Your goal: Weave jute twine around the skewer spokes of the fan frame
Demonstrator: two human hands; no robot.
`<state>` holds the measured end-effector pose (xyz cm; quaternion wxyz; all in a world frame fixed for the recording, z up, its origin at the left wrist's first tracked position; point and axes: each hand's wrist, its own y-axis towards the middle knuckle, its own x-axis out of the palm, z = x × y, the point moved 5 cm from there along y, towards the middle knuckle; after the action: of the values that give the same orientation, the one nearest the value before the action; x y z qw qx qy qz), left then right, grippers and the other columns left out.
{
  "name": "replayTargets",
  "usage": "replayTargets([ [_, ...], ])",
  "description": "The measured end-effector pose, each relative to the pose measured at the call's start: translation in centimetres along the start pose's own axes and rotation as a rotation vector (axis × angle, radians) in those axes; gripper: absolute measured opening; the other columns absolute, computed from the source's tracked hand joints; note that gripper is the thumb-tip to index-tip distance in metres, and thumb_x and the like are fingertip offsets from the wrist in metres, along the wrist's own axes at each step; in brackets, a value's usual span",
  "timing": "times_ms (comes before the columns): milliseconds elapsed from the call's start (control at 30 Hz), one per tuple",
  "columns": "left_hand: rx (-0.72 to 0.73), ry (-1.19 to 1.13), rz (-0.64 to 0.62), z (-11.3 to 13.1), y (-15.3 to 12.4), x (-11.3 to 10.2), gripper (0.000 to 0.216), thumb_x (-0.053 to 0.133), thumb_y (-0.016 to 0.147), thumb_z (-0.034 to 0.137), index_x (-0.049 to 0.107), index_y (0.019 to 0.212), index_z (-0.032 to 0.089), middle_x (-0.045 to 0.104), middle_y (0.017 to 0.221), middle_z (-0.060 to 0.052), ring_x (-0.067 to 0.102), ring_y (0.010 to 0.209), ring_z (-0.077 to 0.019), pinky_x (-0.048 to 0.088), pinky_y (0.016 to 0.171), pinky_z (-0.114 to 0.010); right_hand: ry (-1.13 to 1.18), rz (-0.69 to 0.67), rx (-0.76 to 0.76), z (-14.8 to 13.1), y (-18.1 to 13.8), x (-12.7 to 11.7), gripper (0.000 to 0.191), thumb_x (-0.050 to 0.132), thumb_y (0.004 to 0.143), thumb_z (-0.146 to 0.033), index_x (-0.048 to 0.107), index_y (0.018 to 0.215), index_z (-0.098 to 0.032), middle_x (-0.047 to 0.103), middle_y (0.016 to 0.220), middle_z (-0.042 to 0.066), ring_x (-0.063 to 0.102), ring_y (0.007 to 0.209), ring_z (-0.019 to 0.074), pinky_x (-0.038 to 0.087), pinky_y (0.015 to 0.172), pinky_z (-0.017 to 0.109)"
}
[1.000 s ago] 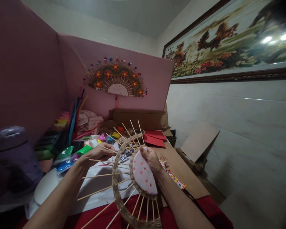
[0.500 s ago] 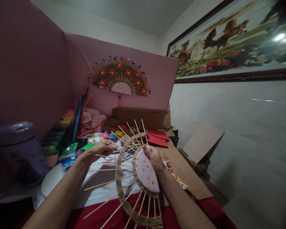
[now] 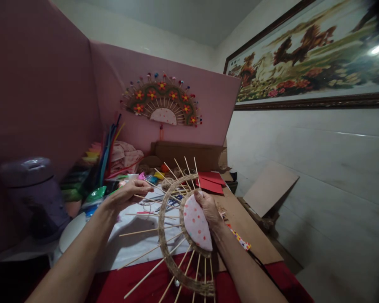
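Note:
A half-round fan frame of thin wooden sticks [image 3: 142,254] stands tilted before me, with a brown woven band [image 3: 162,235] running across them. Its hub is a white half-disc with red dots [image 3: 196,223], edged in brown. My right hand [image 3: 208,208] grips the hub near its upper end, thumb on the front face. Up at the left, my left hand [image 3: 131,193] is closed in a pinch beside the outer ends of the upper sticks. Whatever lies between those fingertips is too small to make out.
A finished flowered fan [image 3: 161,101] hangs on the pink board. Red paper sheets [image 3: 211,182] and brown cardboard [image 3: 249,235] lie to the right. Craft supplies, pipe cleaners [image 3: 106,145] and a purple flask [image 3: 33,202] crowd the left side.
The fan frame has shifted slightly right in view, held by my right hand. My left hand has drawn a little left and away from the woven band.

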<state>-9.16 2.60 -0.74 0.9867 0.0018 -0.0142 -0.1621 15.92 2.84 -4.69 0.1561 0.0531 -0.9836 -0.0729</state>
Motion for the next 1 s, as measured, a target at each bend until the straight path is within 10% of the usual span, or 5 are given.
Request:
replayTargets([
  [700,0.205,-0.193,0.248,1.3,0.0,-1.7,0.04,0.071,0.07,0.041,0.043,0.057,0.016,0.032,0.048,0.007,0.025,0.039,-0.0031,0.015,0.035,-0.016,0.004,0.024,0.015,0.3,0.2,-0.3,0.049,0.075,0.058,-0.056,0.045,0.058,-0.017,0.039,0.048,-0.008,0.03,0.043,0.0044,0.024,0.042,0.019],
  [1000,0.214,-0.144,0.099,1.8,-0.5,-1.0,0.032,0.078,0.061,0.028,0.052,0.054,0.012,0.037,0.044,0.005,0.028,0.04,-0.0019,0.017,0.04,-0.016,0.037,0.046,0.018,0.4,0.4,-0.5,0.048,0.076,0.058,-0.054,0.045,0.058,-0.017,0.042,0.047,-0.008,0.033,0.042,0.0052,0.026,0.042,0.02],
])
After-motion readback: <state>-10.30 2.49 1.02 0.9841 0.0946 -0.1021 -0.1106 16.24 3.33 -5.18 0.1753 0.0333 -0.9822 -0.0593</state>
